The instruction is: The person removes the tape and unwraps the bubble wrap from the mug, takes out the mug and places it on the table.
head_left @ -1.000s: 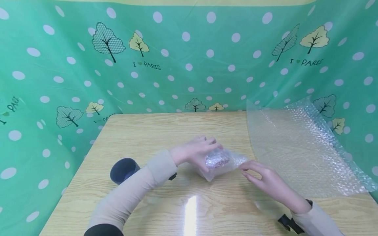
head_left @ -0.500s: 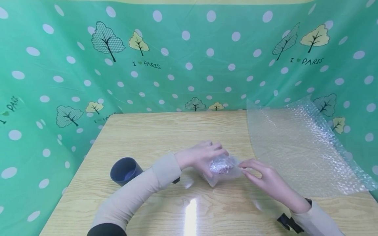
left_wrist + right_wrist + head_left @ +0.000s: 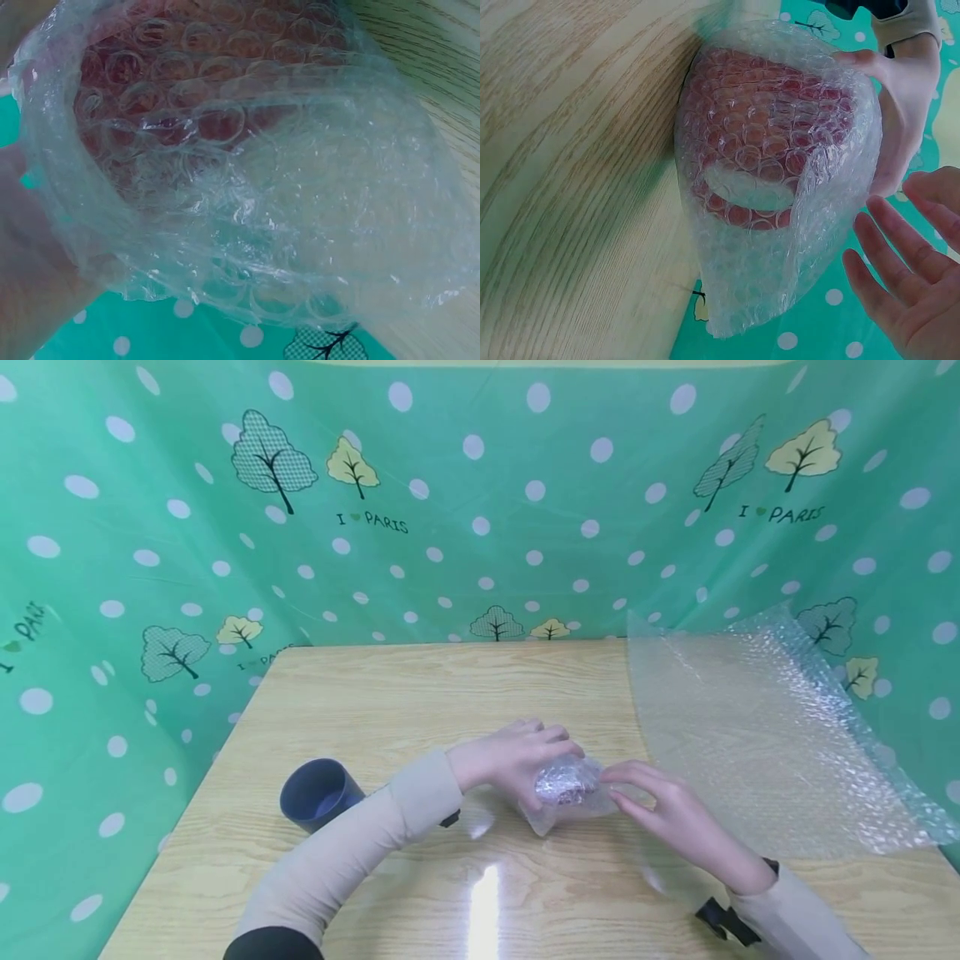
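A dark red, cup-like object with a curved, handle-like band is wrapped in bubble wrap (image 3: pixel 754 150); the clear layers blur its details. In the head view this bundle (image 3: pixel 566 781) lies at the middle of the table. My left hand (image 3: pixel 513 764) grips it from the left, fingers over the top and thumb on the near side. From the right, my right hand (image 3: pixel 667 802) reaches the loose end of the wrap. Its fingers (image 3: pixel 900 255) look spread beside the bundle in the right wrist view. Whether they touch the plastic is hard to tell.
A dark blue cup (image 3: pixel 318 793) stands at the left, partly behind the left forearm. One large sheet of bubble wrap (image 3: pixel 720 727) covers the table's right side and overhangs its edge. Behind the wooden table (image 3: pixel 420 685) hangs a green dotted curtain (image 3: pixel 450 552).
The bundle and left hand have shifted slightly right and nearer. The right fingertips, earlier at the wrap's pointed end, now sit closer to the bundle, and that end no longer sticks out.
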The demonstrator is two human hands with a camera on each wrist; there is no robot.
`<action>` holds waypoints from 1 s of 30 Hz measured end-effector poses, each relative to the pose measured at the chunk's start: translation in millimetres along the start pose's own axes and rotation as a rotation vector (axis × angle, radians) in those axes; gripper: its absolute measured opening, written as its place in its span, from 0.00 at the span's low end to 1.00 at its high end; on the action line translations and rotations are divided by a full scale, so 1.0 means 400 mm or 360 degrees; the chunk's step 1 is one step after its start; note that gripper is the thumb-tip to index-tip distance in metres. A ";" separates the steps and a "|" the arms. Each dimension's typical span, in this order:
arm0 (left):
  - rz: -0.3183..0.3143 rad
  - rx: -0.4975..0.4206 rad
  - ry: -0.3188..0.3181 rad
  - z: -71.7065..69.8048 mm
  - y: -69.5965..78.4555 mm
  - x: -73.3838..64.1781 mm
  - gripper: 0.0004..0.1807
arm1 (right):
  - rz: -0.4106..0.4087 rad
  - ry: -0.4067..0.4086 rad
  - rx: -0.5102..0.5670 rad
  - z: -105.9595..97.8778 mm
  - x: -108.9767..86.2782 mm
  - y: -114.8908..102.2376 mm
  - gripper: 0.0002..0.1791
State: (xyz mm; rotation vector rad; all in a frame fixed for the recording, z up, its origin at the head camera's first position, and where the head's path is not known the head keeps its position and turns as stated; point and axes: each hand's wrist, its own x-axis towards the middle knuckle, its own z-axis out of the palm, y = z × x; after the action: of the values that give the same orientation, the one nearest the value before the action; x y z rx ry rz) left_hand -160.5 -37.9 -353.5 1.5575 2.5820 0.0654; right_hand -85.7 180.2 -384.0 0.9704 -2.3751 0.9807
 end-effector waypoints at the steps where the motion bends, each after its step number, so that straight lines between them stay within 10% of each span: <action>1: -0.0004 -0.0012 -0.0001 0.000 -0.001 -0.001 0.46 | -0.0001 -0.0005 0.0002 0.001 0.002 0.000 0.18; 11: -0.0098 -0.0096 0.0034 -0.002 -0.005 -0.030 0.44 | -0.0080 -0.0010 0.0070 0.009 0.019 0.001 0.18; 30: -0.0051 -0.0062 0.0627 0.010 -0.010 -0.119 0.19 | -0.0202 -0.0051 0.0063 0.037 0.057 0.005 0.17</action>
State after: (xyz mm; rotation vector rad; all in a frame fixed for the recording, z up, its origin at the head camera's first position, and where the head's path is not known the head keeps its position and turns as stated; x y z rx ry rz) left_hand -141.5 -81.9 -354.0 1.6282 2.8716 0.4606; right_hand -104.2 160.0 -381.9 1.1445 -2.2954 0.9746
